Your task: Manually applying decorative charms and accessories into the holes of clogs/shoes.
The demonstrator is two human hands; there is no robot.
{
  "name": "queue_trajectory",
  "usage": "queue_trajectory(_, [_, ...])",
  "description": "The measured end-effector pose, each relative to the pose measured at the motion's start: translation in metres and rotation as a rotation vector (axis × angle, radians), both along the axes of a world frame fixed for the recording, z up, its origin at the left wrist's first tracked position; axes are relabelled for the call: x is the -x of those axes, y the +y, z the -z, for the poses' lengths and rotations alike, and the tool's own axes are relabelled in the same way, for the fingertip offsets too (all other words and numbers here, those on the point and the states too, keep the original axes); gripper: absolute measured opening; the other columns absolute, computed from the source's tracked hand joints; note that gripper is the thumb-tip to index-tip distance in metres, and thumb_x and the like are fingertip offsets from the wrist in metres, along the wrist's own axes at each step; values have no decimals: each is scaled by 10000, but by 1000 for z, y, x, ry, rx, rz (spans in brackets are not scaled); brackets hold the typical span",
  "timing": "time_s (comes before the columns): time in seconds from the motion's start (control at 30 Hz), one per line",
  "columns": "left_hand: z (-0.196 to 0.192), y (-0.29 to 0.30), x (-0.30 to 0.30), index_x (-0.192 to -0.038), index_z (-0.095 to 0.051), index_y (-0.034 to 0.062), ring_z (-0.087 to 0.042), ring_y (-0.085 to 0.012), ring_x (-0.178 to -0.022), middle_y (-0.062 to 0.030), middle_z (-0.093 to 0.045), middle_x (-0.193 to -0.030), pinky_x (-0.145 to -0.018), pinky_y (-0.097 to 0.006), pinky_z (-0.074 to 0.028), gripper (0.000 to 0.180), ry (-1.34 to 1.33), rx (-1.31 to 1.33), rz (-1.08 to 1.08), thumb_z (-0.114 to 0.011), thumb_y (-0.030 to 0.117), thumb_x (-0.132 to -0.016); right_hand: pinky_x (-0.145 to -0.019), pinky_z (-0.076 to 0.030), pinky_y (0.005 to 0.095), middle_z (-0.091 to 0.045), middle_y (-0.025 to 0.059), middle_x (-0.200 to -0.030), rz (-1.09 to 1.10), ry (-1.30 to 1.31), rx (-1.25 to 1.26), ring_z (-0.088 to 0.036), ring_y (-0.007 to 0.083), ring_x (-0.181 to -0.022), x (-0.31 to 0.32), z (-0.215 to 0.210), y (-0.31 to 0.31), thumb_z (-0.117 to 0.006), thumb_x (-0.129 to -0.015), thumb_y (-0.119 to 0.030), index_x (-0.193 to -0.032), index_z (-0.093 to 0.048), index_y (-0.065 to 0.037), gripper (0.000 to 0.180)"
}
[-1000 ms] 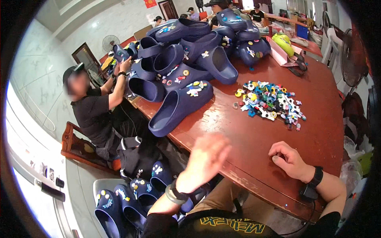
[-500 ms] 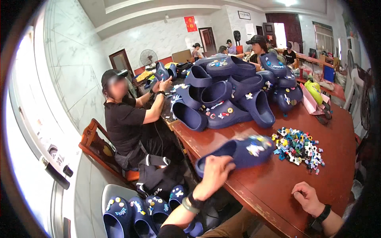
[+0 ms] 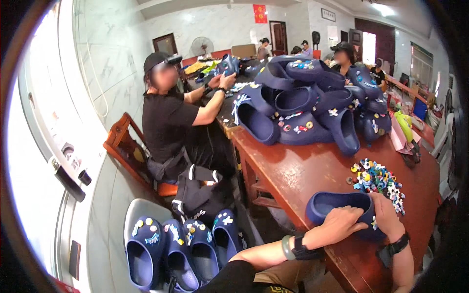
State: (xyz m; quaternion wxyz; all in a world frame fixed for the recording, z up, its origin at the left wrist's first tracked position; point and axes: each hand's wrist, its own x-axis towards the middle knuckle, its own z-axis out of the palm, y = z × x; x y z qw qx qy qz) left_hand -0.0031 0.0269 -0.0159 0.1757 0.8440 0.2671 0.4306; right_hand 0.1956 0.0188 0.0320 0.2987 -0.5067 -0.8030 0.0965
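A navy blue foam clog (image 3: 320, 202) sits at the near edge of the reddish-brown table, its heel opening toward the left. My left hand (image 3: 343, 224) grips its near side, fingers over the rim. Around the decorated toe end my right hand (image 3: 388, 217) is closed; its fingertips are partly hidden. A white charm shows on the toe beside that hand. Just beyond lies a heap of small colourful shoe charms (image 3: 378, 179). Farther back rises a tall pile of navy clogs (image 3: 308, 129), many with charms on them.
Several decorated clogs (image 3: 202, 259) stand on a grey seat (image 3: 141, 210) at lower left. Dark clothing (image 3: 202, 190) lies behind them. A seated co-worker (image 3: 171, 107) handles another clog at the table's left side. A pink bag (image 3: 403, 139) stands at the right; other people sit farther back.
The clog has come nearer and to the right along the table with my left hand. My right hand, earlier resting on the table, now holds its toe end. The view has shifted left.
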Motion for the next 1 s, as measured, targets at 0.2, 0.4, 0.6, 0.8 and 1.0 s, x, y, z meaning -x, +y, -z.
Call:
queue_trajectory(0.2, [11,1,0,-866,-526,59,-593,-338,-769,-139,-578,-789,-643,-438,-477,313,-21,-41,-43,-660,342,-854,-819,-454,402,-625,164,-947,32,24,-118,-578,338,-914,4,6,4,-487,-941,-77,-1013,-628,4,177])
queue_trajectory(0.4, [-11,3,17,-845,-536,52,-595,-348,-798,-143,-580,-801,-647,-447,-488,311,50,12,53,-681,326,-829,-713,-442,376,-596,186,-834,-141,56,144,-582,314,-793,21,-15,43,-509,-950,-165,-896,-613,39,235])
queue_trajectory(0.6, [-1,2,6,-894,-525,42,-581,-329,-810,-130,-562,-820,-651,-440,-481,301,68,2,67,-657,311,-857,-616,-382,348,-479,130,-670,42,266,247,-453,220,-629,20,1,40,-568,-931,-197,-761,-502,33,294])
queue_trajectory(0.8, [0,-1,8,-895,-535,57,-582,-313,-820,-110,-566,-832,-647,-426,-487,283,40,-48,48,-668,301,-844,-603,-373,381,-448,148,-657,48,159,300,-460,256,-610,18,-3,43,-520,-956,-291,-748,-487,36,389])
queue_trajectory(1.0, [1,-8,7,-864,-525,63,-578,-309,-814,-105,-554,-826,-646,-421,-486,292,32,-94,63,-680,307,-822,-585,-383,416,-519,208,-674,47,100,107,-512,351,-613,25,-8,34,-525,-951,-260,-733,-543,49,378])
